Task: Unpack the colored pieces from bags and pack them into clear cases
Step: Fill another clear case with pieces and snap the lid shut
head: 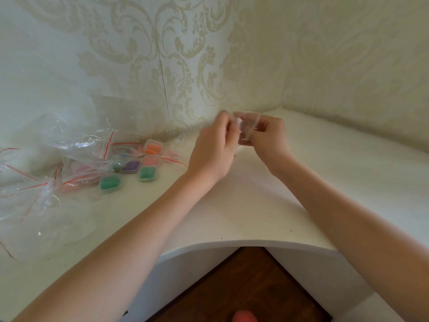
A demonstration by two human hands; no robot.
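— How many cases are you seeing?

— I'm counting five filled clear cases at nine o'clock: orange case point(152, 148), pink case point(151, 160), purple case point(131, 166), two green point(146, 173) point(110, 183), lying beside crumpled bags point(76, 145).

— Hands?

— My left hand point(212, 149) and right hand point(267, 137) are both pinching one small clear bag point(247, 126) at twelve o'clock; a pale piece is showing inside.

The small clear bag point(247, 126) pinched between the left hand point(212, 149) and right hand point(267, 138) is blurred, its pale, possibly pink contents unreadable, while the heap of zip bags point(34, 182) runs off the left edge.
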